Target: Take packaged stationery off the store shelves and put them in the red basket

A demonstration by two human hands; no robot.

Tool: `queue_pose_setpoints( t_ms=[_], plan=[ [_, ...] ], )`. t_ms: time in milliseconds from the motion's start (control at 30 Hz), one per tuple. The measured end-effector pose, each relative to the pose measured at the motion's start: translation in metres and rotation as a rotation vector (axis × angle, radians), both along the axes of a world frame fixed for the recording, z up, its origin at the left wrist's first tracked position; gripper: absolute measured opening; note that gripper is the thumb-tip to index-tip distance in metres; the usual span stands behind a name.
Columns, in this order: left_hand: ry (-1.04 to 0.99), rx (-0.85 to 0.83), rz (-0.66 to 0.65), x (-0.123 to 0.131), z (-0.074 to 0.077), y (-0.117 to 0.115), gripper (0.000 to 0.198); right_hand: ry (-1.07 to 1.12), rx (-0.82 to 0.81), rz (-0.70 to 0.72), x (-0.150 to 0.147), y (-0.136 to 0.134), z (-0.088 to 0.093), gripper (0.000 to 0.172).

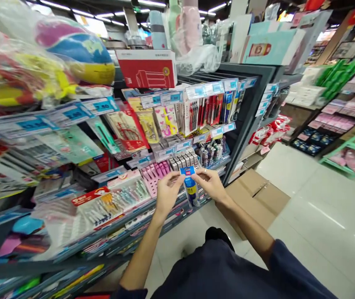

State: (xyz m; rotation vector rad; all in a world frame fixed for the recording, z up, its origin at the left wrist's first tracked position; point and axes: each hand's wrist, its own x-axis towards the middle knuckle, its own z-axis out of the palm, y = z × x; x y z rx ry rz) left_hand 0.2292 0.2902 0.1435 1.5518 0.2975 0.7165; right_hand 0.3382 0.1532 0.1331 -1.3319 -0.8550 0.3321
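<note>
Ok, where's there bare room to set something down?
The tiled floor shows bare room between the cardboard box and the green rack. It's crowded beyond the left hand and right hand, which hold the blue package: pink pens and a pen tray sit close together.

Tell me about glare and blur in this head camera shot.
Head view: ceiling lights glare white; bright streaks reflect off the floor; hanging packs near the left edge look soft and stretched; fine print on the blue packet is unreadable.
</note>
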Motion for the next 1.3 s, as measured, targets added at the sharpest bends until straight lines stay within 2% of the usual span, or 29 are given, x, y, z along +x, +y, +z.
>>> queue_pose_setpoints(
  t_ms=[100, 200, 300, 433, 533, 633, 767, 900, 1067, 1300],
  plan=[
    [-0.023, 0.063, 0.014, 0.046, 0.013, -0.015, 0.026, -0.017, 0.071, -0.072, 0.039, -0.011, 0.003, 0.031],
    [-0.053, 0.143, -0.007, 0.101, 0.021, -0.039, 0.025, -0.002, 0.174, -0.133, 0.095, -0.027, 0.009, 0.032],
    [-0.104, 0.180, -0.004, 0.174, 0.029, -0.066, 0.027, -0.009, 0.235, -0.132, 0.167, -0.048, 0.017, 0.031],
    [-0.179, 0.206, 0.063, 0.283, 0.048, -0.097, 0.031, -0.001, 0.296, -0.065, 0.272, -0.071, 0.034, 0.031],
    [-0.206, 0.239, 0.141, 0.352, 0.065, -0.105, 0.033, 0.004, 0.343, -0.024, 0.343, -0.069, 0.049, 0.032],
    [-0.214, 0.268, 0.247, 0.400, 0.078, -0.102, 0.034, 0.002, 0.369, -0.002, 0.395, -0.049, 0.062, 0.035],
    [-0.268, 0.271, 0.390, 0.441, 0.086, -0.090, 0.034, 0.037, 0.398, 0.045, 0.436, -0.015, 0.073, 0.040],
    [-0.333, 0.268, 0.495, 0.467, 0.088, -0.084, 0.030, 0.029, 0.414, 0.028, 0.454, 0.007, 0.077, 0.042],
    [-0.399, 0.289, 0.554, 0.477, 0.089, -0.089, 0.025, 0.021, 0.458, 0.071, 0.458, 0.013, 0.080, 0.044],
    [-0.483, 0.289, 0.621, 0.486, 0.090, -0.094, 0.019, 0.036, 0.525, 0.003, 0.458, 0.019, 0.086, 0.040]
  ],
)
